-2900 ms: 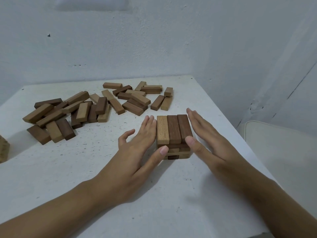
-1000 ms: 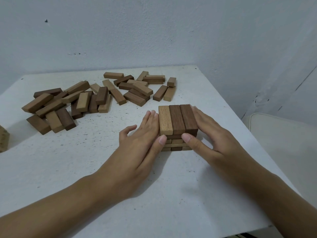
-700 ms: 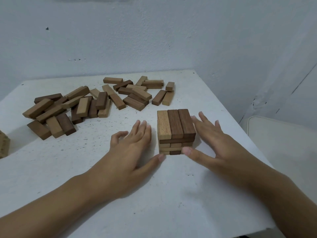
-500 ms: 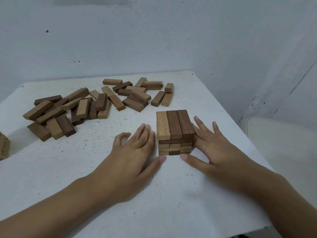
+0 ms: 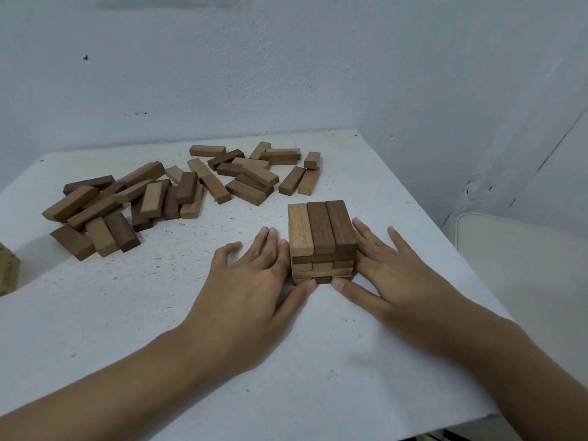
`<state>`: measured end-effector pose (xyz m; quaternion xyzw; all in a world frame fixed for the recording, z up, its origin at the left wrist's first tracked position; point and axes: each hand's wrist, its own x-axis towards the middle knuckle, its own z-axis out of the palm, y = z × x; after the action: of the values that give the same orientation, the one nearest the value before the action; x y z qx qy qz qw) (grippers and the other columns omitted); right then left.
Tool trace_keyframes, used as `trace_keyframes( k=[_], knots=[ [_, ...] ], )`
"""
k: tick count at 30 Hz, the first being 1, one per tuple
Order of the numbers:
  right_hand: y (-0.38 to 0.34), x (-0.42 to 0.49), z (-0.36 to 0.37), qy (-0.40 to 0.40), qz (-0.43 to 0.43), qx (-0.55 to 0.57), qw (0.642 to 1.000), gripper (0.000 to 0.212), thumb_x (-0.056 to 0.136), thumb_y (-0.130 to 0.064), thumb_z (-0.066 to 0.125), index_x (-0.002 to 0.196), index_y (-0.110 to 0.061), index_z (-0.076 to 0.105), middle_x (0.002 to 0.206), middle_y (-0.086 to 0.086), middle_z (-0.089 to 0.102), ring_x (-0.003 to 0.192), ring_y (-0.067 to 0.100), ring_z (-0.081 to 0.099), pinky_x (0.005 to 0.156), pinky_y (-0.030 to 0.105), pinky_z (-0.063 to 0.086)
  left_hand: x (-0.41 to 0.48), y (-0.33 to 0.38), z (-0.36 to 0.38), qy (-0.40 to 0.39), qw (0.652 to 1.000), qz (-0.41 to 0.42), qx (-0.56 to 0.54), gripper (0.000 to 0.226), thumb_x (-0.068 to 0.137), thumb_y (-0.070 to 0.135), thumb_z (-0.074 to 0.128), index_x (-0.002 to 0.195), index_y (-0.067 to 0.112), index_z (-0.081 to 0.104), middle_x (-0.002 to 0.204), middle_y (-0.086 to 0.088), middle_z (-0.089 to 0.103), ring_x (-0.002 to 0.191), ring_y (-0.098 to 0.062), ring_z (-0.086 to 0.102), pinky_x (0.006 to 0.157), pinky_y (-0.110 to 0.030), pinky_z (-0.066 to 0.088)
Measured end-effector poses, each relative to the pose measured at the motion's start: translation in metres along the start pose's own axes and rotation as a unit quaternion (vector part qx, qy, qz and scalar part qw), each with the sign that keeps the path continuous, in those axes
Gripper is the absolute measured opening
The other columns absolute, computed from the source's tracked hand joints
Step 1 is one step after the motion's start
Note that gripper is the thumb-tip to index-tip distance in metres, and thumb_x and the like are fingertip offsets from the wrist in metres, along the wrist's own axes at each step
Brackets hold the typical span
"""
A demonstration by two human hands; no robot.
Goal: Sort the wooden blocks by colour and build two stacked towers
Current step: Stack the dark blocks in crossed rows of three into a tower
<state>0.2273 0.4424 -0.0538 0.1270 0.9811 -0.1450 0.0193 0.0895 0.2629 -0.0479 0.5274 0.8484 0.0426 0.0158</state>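
Over on the far left, a pale brown thing (image 5: 6, 268) peeks in at the edge of the white table (image 5: 143, 329); I cannot tell what it is. Next to it lies a messy pile of loose wooden blocks (image 5: 105, 208), some light and some dark. They lie flat, and some lie on top of others. A second loose bunch (image 5: 251, 176) lies further back, near the middle of the table.

Closer in, the left hand (image 5: 251, 281) lies flat on the table with its fingers straight and close together. It holds nothing. Its fingertips are just beside the left side of the small tower (image 5: 321, 246), and its thumb (image 5: 308, 286) touches the bottom front of it.

The tower stands on the right half of the table, a few layers high. Its top layer has one light block (image 5: 300, 229) on the left and two dark blocks (image 5: 332, 226) beside it. Light and dark blocks are mixed lower down.

The right hand (image 5: 391, 275) lies flat too, with fingers spread apart, right against the tower's right side. It grips nothing. Its thumb (image 5: 342, 285) touches the bottom front.

Past the table's right edge sits a white cushion (image 5: 525, 265).
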Motion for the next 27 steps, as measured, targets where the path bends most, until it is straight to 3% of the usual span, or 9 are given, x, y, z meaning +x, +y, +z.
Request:
trace_keyframes(
  k=[8,18,27],
  knots=[
    [0.000,0.000,0.002,0.006,0.000,-0.002,1.000,0.093,0.077,-0.080,-0.019,0.159,-0.041,0.002,0.165,-0.018,-0.016,0.142,-0.009,-0.031,0.124,0.040,-0.013,0.001,-0.003,0.003,-0.010,1.000,0.004,-0.010,0.080,0.093,0.065,-0.007,0.161,0.033,0.020,0.172,0.008,0.001,0.155,-0.005,-0.016,0.126,-0.042,0.001],
    [-0.001,0.001,0.000,0.010,0.004,0.001,1.000,0.083,0.083,-0.071,-0.006,0.159,-0.039,0.003,0.166,-0.017,-0.014,0.142,-0.007,-0.032,0.124,0.040,-0.013,0.009,-0.010,0.006,0.002,0.997,0.043,-0.063,0.084,0.090,0.068,-0.005,0.161,0.033,0.024,0.171,0.011,0.005,0.153,-0.001,-0.017,0.126,-0.033,-0.004],
    [0.006,0.013,-0.002,0.026,0.019,-0.011,0.999,0.089,0.085,-0.076,-0.009,0.161,-0.032,0.009,0.168,-0.009,-0.008,0.148,0.002,-0.026,0.124,0.036,-0.014,0.043,-0.033,0.016,0.013,0.986,0.139,-0.088,0.067,0.104,0.060,0.014,0.159,0.026,0.032,0.170,0.007,0.016,0.157,-0.007,0.000,0.126,-0.037,0.018]
  ],
)
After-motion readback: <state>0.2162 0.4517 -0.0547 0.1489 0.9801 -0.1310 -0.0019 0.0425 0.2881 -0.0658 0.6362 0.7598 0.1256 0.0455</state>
